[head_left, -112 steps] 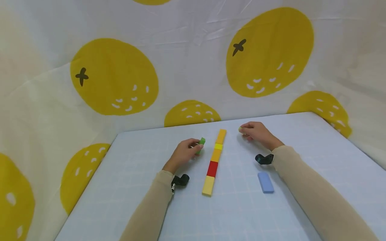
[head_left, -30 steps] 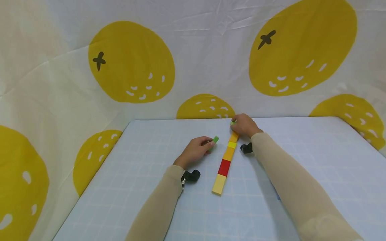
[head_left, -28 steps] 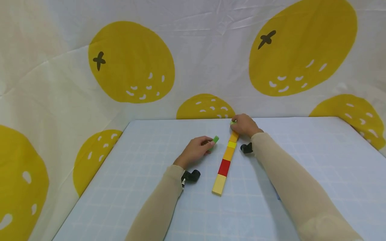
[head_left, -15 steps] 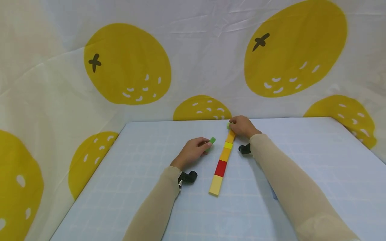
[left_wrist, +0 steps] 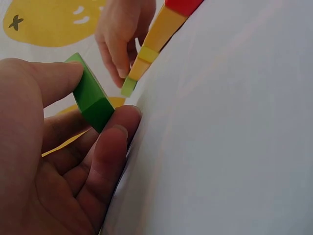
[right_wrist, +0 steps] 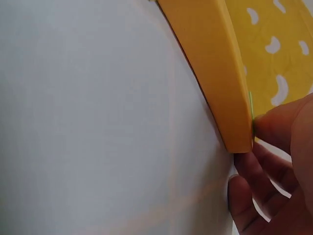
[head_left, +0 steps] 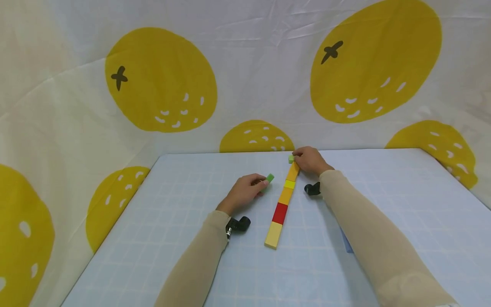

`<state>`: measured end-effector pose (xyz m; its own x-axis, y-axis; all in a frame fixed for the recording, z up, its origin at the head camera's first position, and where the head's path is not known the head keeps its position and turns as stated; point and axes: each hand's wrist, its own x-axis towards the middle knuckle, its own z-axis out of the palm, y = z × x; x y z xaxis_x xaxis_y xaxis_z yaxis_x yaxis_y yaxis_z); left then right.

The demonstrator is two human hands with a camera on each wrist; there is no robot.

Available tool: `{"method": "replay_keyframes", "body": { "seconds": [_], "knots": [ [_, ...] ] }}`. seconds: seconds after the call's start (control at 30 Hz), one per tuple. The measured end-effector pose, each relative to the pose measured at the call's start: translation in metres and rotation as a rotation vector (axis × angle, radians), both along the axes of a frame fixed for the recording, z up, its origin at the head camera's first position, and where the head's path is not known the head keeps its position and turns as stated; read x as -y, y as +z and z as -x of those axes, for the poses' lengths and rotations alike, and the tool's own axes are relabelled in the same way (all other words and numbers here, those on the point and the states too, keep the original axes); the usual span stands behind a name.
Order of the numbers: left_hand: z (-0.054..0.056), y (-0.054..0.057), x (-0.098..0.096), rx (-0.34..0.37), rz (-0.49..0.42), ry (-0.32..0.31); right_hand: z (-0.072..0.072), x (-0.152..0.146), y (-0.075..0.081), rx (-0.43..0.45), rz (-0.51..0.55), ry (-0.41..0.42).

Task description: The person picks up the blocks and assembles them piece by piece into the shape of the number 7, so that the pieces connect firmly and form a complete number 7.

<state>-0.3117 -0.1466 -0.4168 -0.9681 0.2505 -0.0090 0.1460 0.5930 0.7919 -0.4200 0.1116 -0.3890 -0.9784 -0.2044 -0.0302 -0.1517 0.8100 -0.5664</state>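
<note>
so the right hand (head_left: 309, 160) pinches a light green block (head_left: 291, 159) right at the far tip of the block row (head_left: 283, 200) running away down the desk (head_left: 184, 221), left hand (head_left: 243, 194) just beside it gripping a green block (head_left: 270, 178).

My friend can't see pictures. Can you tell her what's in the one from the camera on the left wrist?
A left hand pinches a small green block between thumb and fingers, just above a pale blue table. Farther off, the right hand holds a light green block at the end of a line of blocks coloured orange, yellow and red.
</note>
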Motion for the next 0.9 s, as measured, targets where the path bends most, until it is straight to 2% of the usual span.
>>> {"method": "replay_keyframes", "body": {
  "seconds": [0.17, 0.5, 0.9],
  "knots": [
    [0.0002, 0.0021, 0.0009, -0.011, 0.001, 0.007, 0.0014, -0.0007, -0.0009, -0.001, 0.026, -0.003],
    [-0.0001, -0.0035, -0.0033, -0.013, -0.021, -0.002, 0.0019, -0.0067, -0.0034, 0.018, 0.067, -0.01],
    [-0.0009, -0.002, -0.0011, -0.019, -0.017, -0.002, 0.0008, -0.0079, -0.0053, 0.006, 0.099, -0.014]
  ]
}}
